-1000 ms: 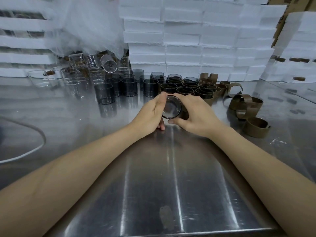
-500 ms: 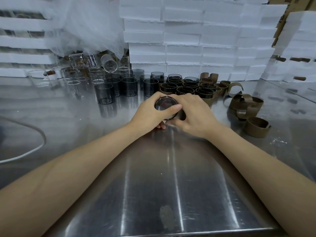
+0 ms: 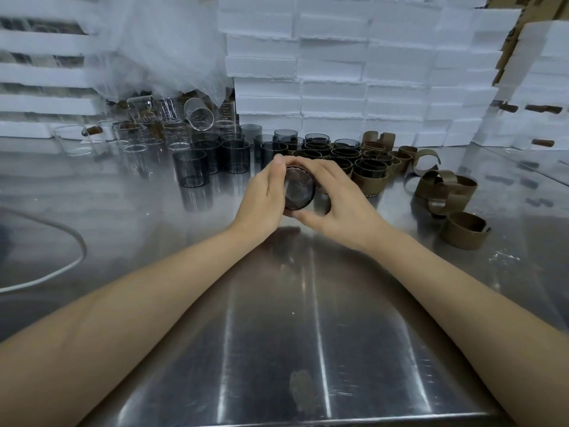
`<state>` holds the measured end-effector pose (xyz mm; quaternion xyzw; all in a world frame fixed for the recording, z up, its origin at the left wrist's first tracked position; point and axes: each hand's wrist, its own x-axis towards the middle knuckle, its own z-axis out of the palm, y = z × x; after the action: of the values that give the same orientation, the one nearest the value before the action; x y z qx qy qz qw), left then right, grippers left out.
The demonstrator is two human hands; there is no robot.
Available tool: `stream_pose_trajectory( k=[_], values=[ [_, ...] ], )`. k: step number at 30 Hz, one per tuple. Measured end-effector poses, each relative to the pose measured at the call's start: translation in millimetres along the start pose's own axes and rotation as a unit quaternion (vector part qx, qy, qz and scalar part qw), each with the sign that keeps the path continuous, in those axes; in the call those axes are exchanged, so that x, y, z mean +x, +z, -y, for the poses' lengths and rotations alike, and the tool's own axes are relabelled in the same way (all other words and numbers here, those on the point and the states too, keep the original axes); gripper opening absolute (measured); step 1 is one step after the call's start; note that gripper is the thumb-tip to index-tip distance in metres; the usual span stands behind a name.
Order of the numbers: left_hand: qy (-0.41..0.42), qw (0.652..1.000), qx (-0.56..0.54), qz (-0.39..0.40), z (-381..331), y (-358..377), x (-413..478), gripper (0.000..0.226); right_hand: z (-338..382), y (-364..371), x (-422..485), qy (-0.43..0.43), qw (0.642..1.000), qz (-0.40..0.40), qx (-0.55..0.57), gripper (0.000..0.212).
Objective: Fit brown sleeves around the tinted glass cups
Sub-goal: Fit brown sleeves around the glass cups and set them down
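A tinted glass cup (image 3: 298,188) lies on its side between my hands, its round end facing me, just above the steel table (image 3: 277,334). My left hand (image 3: 264,198) cups its left side with the fingers curled over the top. My right hand (image 3: 341,204) grips its right side, thumb under the rim; a brown sleeve on the cup is mostly hidden by that hand. Bare tinted cups (image 3: 191,167) stand behind to the left. Sleeved cups (image 3: 369,174) cluster behind my right hand. Loose brown sleeves (image 3: 446,192) lie to the right.
Clear glass beakers (image 3: 138,140) crowd the back left under plastic wrap. White foam boxes (image 3: 338,72) are stacked along the back. A white cable (image 3: 61,269) curves over the table at the left. One sleeve (image 3: 465,231) lies nearest the right forearm.
The cup has been turned between both hands. My left thumb, which lay across its face half a second ago, has drawn back to the left side, so the round end shows again.
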<state>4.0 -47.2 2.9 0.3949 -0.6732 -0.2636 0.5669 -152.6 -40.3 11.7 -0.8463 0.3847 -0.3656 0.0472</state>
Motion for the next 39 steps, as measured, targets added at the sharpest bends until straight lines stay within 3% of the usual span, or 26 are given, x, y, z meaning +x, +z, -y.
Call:
stream_pose_trajectory(
  k=[7,11,13,15,18,23,26,29,31,33,34,35,39],
  values=[
    [0.074,0.990,0.088,0.078,0,2,-3,0.044,10,2,2,0.162,0.963,-0.059,0.208,0.080],
    [0.133,0.968,0.168,0.128,-3,4,-3,0.045,8,4,1,0.179,0.959,-0.100,0.194,0.048],
    [0.211,0.922,0.289,0.148,-3,5,-3,0.045,5,4,1,0.175,0.969,-0.118,0.127,0.040],
    [0.256,0.875,0.378,0.162,-3,8,-3,0.048,1,4,1,0.172,0.973,-0.124,0.096,0.039],
    [0.234,0.870,0.406,0.155,-3,12,-4,0.055,-3,5,0,0.168,0.976,-0.114,0.075,0.045],
    [0.062,0.954,0.268,0.116,0,15,-6,0.081,1,11,-2,0.111,0.988,-0.083,0.068,0.042],
    [-0.028,0.979,0.181,0.091,1,14,-2,0.097,1,12,-3,0.095,0.989,-0.078,0.085,0.048],
    [-0.093,0.987,0.073,0.105,1,9,4,0.096,3,11,-4,0.120,0.981,-0.073,0.137,0.050],
    [-0.162,0.973,-0.086,0.142,1,4,8,0.072,4,9,-4,0.129,0.975,-0.066,0.170,0.049],
    [-0.198,0.930,-0.237,0.201,2,0,8,0.040,4,6,-4,0.128,0.966,-0.058,0.216,0.051],
    [-0.200,0.910,-0.281,0.229,1,0,7,0.035,4,4,-5,0.130,0.959,-0.056,0.246,0.052],
    [-0.200,0.899,-0.301,0.248,-1,0,6,0.043,4,4,-5,0.131,0.950,-0.058,0.276,0.054],
    [-0.212,0.896,-0.314,0.230,-5,8,3,0.113,10,5,-3,0.122,0.930,-0.068,0.339,0.067]
  ],
)
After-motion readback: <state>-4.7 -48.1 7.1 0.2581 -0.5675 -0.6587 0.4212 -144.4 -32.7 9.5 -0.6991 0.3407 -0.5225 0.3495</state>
